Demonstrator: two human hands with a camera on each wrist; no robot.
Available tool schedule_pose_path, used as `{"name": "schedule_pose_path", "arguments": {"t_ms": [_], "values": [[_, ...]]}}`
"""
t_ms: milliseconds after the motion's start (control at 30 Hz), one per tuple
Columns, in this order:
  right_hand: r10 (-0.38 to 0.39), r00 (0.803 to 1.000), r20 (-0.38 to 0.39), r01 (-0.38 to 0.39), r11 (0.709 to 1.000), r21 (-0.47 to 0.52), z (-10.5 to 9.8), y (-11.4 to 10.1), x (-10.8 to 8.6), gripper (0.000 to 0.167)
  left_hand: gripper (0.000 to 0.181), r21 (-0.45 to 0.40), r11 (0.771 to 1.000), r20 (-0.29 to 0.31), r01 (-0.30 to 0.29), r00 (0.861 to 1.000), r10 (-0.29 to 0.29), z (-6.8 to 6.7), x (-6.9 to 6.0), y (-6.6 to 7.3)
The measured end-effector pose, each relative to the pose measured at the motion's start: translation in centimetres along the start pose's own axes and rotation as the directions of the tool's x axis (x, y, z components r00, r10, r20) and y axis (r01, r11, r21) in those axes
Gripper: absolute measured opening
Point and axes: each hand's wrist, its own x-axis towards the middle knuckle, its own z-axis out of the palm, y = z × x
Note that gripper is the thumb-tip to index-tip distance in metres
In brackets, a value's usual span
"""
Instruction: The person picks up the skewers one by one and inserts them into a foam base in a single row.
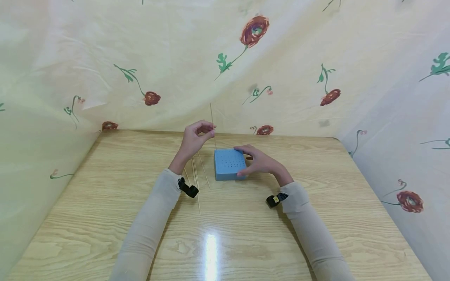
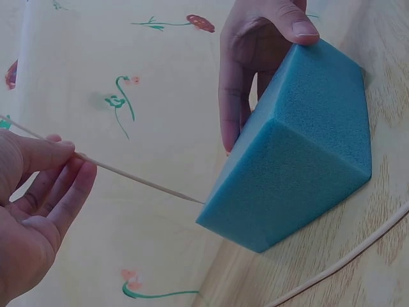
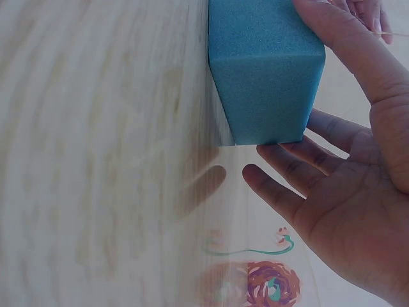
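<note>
A blue foam block (image 1: 230,162) with rows of small holes in its top sits on the table. My right hand (image 1: 261,160) holds it from the right, thumb at the near edge and fingers at the far side; some fingers stand off it in the right wrist view. Between thumb and fingertips, my left hand (image 1: 195,138) pinches a thin wooden stick (image 2: 140,181). The stick stands nearly upright in the head view, its lower end at the block's far left corner. Whether the tip is in a hole I cannot tell.
Several more thin wooden sticks (image 1: 195,175) lie on the wood-grain table (image 1: 105,203) left of the block, partly under the left wrist. Behind the table's far edge hangs a flower-patterned curtain (image 1: 183,78). Each wrist wears a black camera on a strap.
</note>
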Motion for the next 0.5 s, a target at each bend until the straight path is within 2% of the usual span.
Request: {"name": "schedule_pose_path", "arguments": {"t_ms": [500], "values": [[0.001, 1.000, 0.001, -0.001, 1.000, -0.001, -0.09, -0.01, 0.03, 0.096, 0.016, -0.001, 1.000, -0.002, 0.002, 1.000, -0.002, 0.25, 0.01, 0.08]]}}
